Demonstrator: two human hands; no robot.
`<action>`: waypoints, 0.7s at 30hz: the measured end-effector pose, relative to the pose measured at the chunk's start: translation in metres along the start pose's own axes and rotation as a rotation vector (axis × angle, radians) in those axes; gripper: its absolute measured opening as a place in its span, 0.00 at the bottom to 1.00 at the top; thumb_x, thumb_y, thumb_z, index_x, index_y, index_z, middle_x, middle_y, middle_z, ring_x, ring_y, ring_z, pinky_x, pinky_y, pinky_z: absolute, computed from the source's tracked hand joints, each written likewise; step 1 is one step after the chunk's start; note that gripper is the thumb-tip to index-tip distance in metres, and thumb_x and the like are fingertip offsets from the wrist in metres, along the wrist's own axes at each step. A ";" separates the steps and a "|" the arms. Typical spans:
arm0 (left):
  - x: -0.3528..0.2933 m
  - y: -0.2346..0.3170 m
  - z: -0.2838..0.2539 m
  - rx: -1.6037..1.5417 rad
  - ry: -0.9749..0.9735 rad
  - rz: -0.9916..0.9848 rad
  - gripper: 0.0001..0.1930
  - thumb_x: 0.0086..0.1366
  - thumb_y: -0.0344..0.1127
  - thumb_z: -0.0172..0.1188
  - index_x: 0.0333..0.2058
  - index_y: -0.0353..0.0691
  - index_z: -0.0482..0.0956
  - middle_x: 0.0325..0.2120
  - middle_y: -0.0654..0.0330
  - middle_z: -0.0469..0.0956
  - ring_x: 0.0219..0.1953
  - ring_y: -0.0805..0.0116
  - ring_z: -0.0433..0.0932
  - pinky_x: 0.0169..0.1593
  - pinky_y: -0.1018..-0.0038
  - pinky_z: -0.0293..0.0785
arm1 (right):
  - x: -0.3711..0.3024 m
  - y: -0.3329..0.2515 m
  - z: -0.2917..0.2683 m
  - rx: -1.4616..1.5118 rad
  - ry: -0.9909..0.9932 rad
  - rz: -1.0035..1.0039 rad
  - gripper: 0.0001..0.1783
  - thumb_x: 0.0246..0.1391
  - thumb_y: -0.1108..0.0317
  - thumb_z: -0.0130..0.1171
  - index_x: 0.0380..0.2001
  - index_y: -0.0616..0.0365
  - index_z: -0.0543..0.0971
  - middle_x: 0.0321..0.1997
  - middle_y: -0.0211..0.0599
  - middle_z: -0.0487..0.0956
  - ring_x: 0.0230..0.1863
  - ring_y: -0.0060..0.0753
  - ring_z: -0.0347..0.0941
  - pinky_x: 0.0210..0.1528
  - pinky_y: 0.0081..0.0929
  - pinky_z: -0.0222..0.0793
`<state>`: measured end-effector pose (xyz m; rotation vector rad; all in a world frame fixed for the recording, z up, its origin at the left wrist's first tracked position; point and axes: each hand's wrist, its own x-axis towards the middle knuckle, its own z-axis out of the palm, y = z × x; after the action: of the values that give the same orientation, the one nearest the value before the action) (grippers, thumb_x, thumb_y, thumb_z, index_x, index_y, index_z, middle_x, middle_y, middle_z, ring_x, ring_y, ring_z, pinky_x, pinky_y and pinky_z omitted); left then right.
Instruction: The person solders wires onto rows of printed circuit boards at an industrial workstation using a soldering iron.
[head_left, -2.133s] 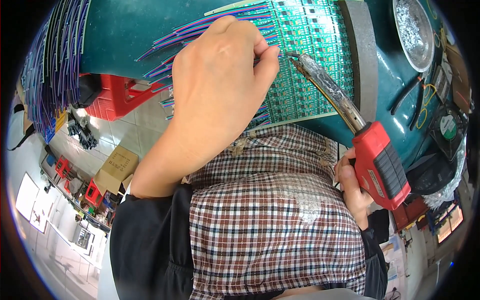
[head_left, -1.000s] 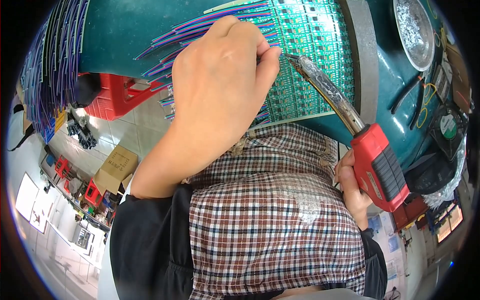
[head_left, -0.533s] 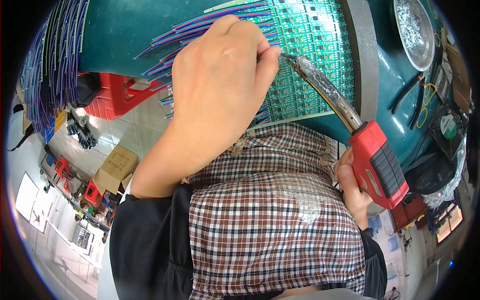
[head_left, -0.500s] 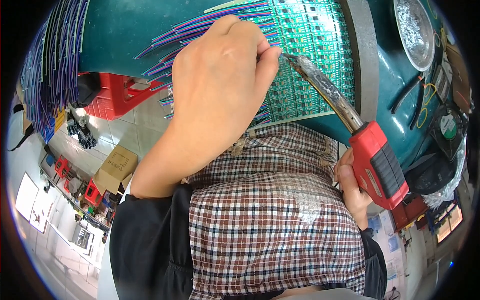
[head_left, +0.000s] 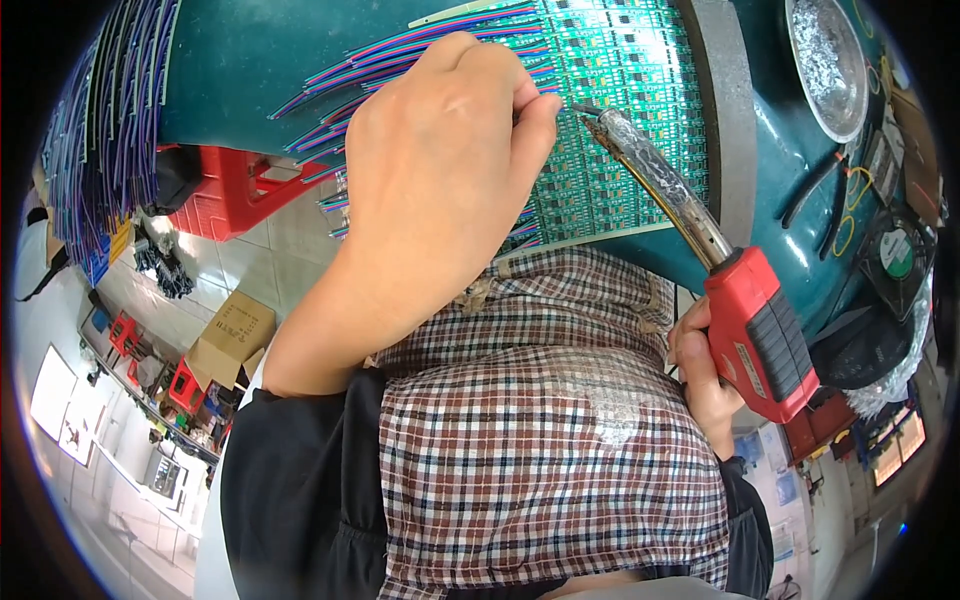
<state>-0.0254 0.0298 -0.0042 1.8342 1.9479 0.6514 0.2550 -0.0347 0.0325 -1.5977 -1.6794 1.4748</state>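
Circuit-board panel (head_left: pixel 630 90), seen from the head view, lies by the near edge of the worktop (head_left: pixel 255 75), a grey bar (head_left: pixel 728 130) along its right side. Heat looks like the main risk: the tip of the soldering iron (head_left: pixel 765 330) sits just beside the left hand's thumb, so a small slip of either hand could burn the skin. The iron's metal barrel also slants over the panel's populated right part, and a drooping wrist could let it scorch parts there. With components packed so densely, stray solder might bridge neighbouring joints. Some wires (head_left: pixel 345 76) reach out past the worktop's near edge under the left hand (head_left: pixel 440 150), where the forearm could snag them and pull them askew.

Thumb and forefinger of the left hand are drawn close together at the wired side; whether they are clamped on a wire, I cannot tell. The right hand (head_left: pixel 705 375) has its fingers wrapped around the iron's red handle.

As for looks, the panel is bright green and glossy, with rows of small black chips and pale markings, glare whitening its far end. Blue, red, dark and greenish strands fan leftward from it.
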 end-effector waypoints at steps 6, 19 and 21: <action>0.000 0.000 0.000 0.004 -0.010 -0.009 0.11 0.61 0.36 0.69 0.27 0.37 0.78 0.23 0.61 0.74 0.26 0.67 0.75 0.31 0.69 0.71 | 0.001 0.002 0.002 0.026 -0.028 -0.005 0.06 0.57 0.79 0.59 0.37 0.64 0.73 0.26 0.34 0.70 0.23 0.23 0.65 0.25 0.23 0.64; 0.002 0.002 0.000 -0.003 -0.023 -0.032 0.11 0.61 0.36 0.69 0.27 0.38 0.77 0.23 0.61 0.74 0.26 0.66 0.75 0.31 0.69 0.71 | 0.003 0.000 0.003 0.138 0.087 0.024 0.08 0.56 0.77 0.59 0.36 0.62 0.70 0.26 0.34 0.68 0.18 0.20 0.60 0.23 0.22 0.63; 0.002 0.003 -0.001 0.008 -0.020 -0.028 0.11 0.61 0.36 0.69 0.27 0.38 0.77 0.23 0.61 0.74 0.26 0.66 0.75 0.32 0.69 0.71 | 0.004 -0.003 0.004 0.191 0.172 -0.036 0.08 0.56 0.77 0.57 0.37 0.63 0.69 0.27 0.35 0.68 0.17 0.19 0.58 0.21 0.22 0.61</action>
<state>-0.0238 0.0317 -0.0020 1.8079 1.9618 0.6150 0.2490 -0.0323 0.0315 -1.5361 -1.4206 1.3916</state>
